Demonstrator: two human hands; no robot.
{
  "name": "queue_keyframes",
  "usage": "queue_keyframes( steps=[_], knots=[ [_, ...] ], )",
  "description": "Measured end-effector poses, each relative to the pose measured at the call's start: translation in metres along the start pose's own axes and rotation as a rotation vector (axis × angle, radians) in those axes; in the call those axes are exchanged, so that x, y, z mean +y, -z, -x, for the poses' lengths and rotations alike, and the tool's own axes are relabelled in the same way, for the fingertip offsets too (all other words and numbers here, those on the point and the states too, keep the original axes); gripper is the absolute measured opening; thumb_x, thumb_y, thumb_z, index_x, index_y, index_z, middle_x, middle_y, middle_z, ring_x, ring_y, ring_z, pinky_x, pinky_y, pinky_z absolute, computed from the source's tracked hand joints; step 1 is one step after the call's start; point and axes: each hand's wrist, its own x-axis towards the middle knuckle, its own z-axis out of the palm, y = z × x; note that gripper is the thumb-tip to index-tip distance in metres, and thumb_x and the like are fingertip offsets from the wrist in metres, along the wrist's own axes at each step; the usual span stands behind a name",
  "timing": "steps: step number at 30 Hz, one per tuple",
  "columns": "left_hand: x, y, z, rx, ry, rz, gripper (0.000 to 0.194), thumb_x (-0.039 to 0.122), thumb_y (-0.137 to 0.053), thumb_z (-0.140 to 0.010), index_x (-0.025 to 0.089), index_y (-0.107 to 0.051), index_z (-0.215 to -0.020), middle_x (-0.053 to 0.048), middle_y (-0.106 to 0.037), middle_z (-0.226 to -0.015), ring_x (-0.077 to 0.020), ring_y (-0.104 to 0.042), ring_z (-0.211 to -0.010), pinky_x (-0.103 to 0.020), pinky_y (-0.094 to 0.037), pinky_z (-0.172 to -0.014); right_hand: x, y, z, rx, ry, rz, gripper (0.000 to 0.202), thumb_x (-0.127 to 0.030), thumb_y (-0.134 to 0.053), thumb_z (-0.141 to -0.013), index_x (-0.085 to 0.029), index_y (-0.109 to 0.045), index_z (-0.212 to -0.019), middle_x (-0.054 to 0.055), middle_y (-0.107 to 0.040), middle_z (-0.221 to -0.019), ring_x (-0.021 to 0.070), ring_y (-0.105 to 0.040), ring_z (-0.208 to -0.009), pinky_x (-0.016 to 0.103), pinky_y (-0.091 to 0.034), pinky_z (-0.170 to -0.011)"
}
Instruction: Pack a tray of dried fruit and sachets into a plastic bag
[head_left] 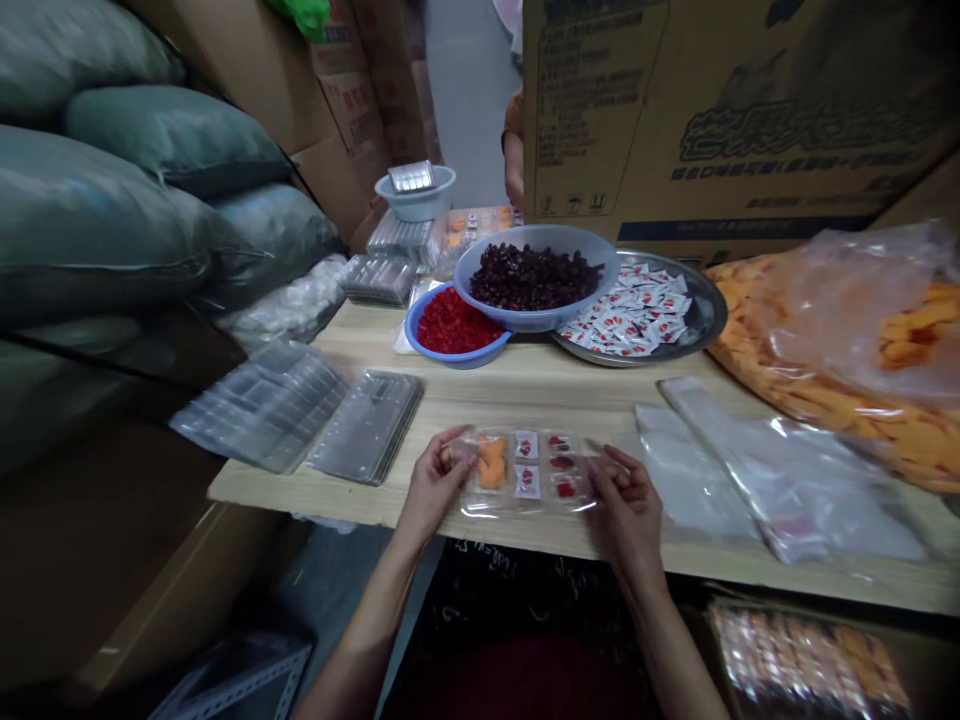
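Observation:
Between my two hands is a clear plastic tray (504,497) inside a clear bag, held over the table's front edge. Orange dried pieces (491,462) fill its left compartment, two small white printed sachets (527,466) sit in the middle, and dark and red pieces (562,465) lie in the right ones. My left hand (441,478) pinches the left end of the packed tray. At the right end, my right hand (624,492) has its fingers closed on the bag's edge. Flat clear bags (694,480) lie right of my right hand.
Stacked empty trays (367,425) lie at left. Behind are a bowl of red pieces (457,322), a bowl of dark dried fruit (536,278) and a metal dish of sachets (634,310). A big bag of orange pieces (810,350) stands right. A person's arm (514,155) shows beside a carton (720,120).

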Motion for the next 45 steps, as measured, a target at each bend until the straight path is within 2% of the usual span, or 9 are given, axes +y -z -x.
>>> queue_keyframes(
  steps=[8,14,19,24,30,34,38,42,45],
  knots=[
    [-0.020,0.010,-0.038,0.118,-0.302,-0.629,0.040,0.034,-0.065,-0.086,0.016,-0.065,-0.121,-0.007,-0.060,-0.099,-0.0171,-0.056,-0.084,-0.031,-0.047,-0.082,0.016,0.015,-0.007,-0.176,0.249,0.583,0.044,-0.043,-0.059,-0.092,-0.016,-0.061,-0.127,0.001,-0.060,-0.077,0.0154,-0.056,-0.068,0.029,-0.049,-0.066],
    [-0.026,0.001,-0.039,0.065,-0.262,-0.709,0.039,0.040,-0.062,-0.088,0.015,-0.065,-0.118,-0.008,-0.065,-0.098,-0.0192,-0.060,-0.085,-0.032,-0.047,-0.080,0.024,0.021,-0.013,-0.196,0.426,0.774,0.040,-0.040,-0.052,-0.094,-0.013,-0.064,-0.121,0.015,-0.064,-0.106,0.0236,-0.062,-0.089,0.041,-0.052,-0.084],
    [-0.014,-0.005,-0.040,0.039,-0.192,-0.825,0.026,0.042,-0.058,-0.089,0.017,-0.066,-0.093,-0.007,-0.067,-0.090,-0.0201,-0.061,-0.084,-0.032,-0.045,-0.078,0.016,0.016,-0.026,-0.189,0.362,0.764,0.039,-0.037,-0.052,-0.093,-0.012,-0.063,-0.122,0.012,-0.067,-0.099,0.0233,-0.062,-0.085,0.041,-0.052,-0.083],
    [-0.018,-0.008,-0.029,-0.015,-0.122,-0.464,0.033,0.052,-0.062,-0.086,0.019,-0.059,-0.091,-0.004,-0.068,-0.087,-0.0176,-0.062,-0.079,-0.028,-0.047,-0.072,0.011,0.018,-0.024,-0.199,0.135,0.392,0.050,-0.046,-0.064,-0.088,-0.015,-0.058,-0.127,0.000,-0.060,-0.076,0.0158,-0.059,-0.070,0.031,-0.052,-0.073],
    [-0.020,-0.024,0.003,-0.012,0.183,0.211,0.059,0.045,-0.081,-0.073,0.023,-0.052,-0.119,-0.002,-0.074,-0.093,-0.0157,-0.069,-0.080,-0.024,-0.052,-0.071,-0.001,0.032,-0.009,-0.210,-0.153,-0.065,0.075,-0.044,-0.084,-0.071,-0.022,-0.052,-0.136,0.001,-0.068,-0.091,0.0194,-0.071,-0.082,0.035,-0.056,-0.080],
    [-0.009,-0.036,0.029,-0.220,0.391,0.353,0.040,0.037,-0.082,-0.075,0.018,-0.067,-0.108,-0.007,-0.075,-0.099,-0.0168,-0.071,-0.085,-0.026,-0.056,-0.079,-0.012,0.041,-0.009,-0.255,-0.186,-0.090,0.070,-0.045,-0.083,-0.072,-0.022,-0.056,-0.133,0.005,-0.072,-0.098,0.0221,-0.072,-0.087,0.038,-0.056,-0.082],
    [-0.010,-0.045,0.042,-0.196,0.456,0.448,0.037,0.033,-0.081,-0.077,0.016,-0.069,-0.107,-0.008,-0.075,-0.100,-0.0181,-0.072,-0.085,-0.027,-0.060,-0.079,-0.019,0.058,-0.009,-0.205,0.048,0.254,0.052,-0.049,-0.073,-0.082,-0.019,-0.063,-0.124,0.008,-0.069,-0.100,0.0210,-0.069,-0.087,0.036,-0.055,-0.079],
    [-0.015,-0.041,0.037,-0.043,0.418,0.579,0.035,0.026,-0.081,-0.077,0.014,-0.069,-0.107,-0.010,-0.074,-0.108,-0.0202,-0.073,-0.091,-0.031,-0.063,-0.083,-0.023,0.072,-0.008,-0.104,0.397,0.976,0.034,-0.039,-0.058,-0.095,-0.017,-0.065,-0.119,0.015,-0.062,-0.114,0.0275,-0.059,-0.103,0.043,-0.050,-0.091],
    [-0.016,-0.033,0.031,0.006,0.386,0.601,0.030,0.020,-0.074,-0.082,0.013,-0.068,-0.110,-0.012,-0.073,-0.113,-0.0216,-0.074,-0.093,-0.031,-0.064,-0.081,-0.025,0.068,-0.014,-0.153,0.368,1.461,0.022,-0.021,-0.053,-0.094,-0.012,-0.068,-0.107,0.019,-0.060,-0.110,0.0322,-0.055,-0.107,0.043,-0.049,-0.089]
  ],
)
